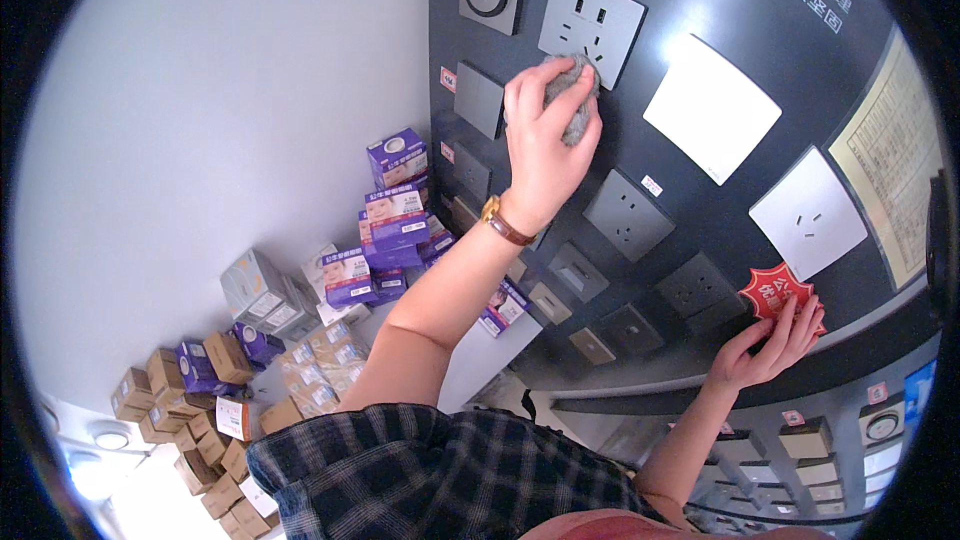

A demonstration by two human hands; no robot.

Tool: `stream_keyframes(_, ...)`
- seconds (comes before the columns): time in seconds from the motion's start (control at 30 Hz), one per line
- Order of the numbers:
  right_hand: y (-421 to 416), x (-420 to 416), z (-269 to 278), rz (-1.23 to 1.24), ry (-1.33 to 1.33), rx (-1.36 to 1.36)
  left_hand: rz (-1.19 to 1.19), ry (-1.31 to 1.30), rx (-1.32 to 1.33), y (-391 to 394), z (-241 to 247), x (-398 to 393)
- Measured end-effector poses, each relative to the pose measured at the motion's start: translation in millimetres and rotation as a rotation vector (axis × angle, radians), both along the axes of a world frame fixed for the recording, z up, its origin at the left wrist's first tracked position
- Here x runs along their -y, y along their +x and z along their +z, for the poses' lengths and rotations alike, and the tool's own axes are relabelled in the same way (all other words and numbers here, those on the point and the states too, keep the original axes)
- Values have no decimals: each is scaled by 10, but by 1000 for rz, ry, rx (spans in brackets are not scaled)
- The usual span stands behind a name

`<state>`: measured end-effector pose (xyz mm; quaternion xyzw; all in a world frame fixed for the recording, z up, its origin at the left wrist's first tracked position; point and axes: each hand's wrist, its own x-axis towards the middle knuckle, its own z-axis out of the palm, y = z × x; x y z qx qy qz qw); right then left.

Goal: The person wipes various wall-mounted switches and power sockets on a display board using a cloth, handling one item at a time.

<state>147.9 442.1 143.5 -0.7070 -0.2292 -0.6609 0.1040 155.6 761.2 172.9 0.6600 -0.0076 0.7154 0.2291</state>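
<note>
My left hand (551,127), with a watch on its wrist, grips a crumpled grey cloth (574,116). The cloth presses against the lower edge of a white socket plate with USB ports (592,19), mounted on a dark display panel (540,187). Lower right, the fingers of my right hand (776,345) lie flat over part of a red starburst tag (780,289) on the same panel. Just above that tag is a white three-slot socket plate (808,214). Between the two hands sits a blank white plate (712,109).
Grey switch plates (478,99) and a grey socket plate (628,214) project from the panel. Purple bulb boxes (394,217) and brown cartons (221,457) are stacked at left. A printed sheet (892,157) hangs at right. A second display (810,457) stands at lower right.
</note>
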Motion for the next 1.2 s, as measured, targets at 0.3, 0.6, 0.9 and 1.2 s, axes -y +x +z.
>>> stream_keyframes(0.3, 36, 36, -16, -10, -13, 21, -3, 59, 4, 21, 62, -54)
stream_keyframes(0.6, 54, 32, -19, -20, -13, 34, 86, 13, -47, -14, 200, -153)
stream_keyframes(0.9, 44, 35, -20, -31, -21, 39, 74, 11, -76, -16, 208, -218)
stream_keyframes(1.2, 34, 25, -9, -26, -20, 30, 31, -22, -93, 0, 73, -255)
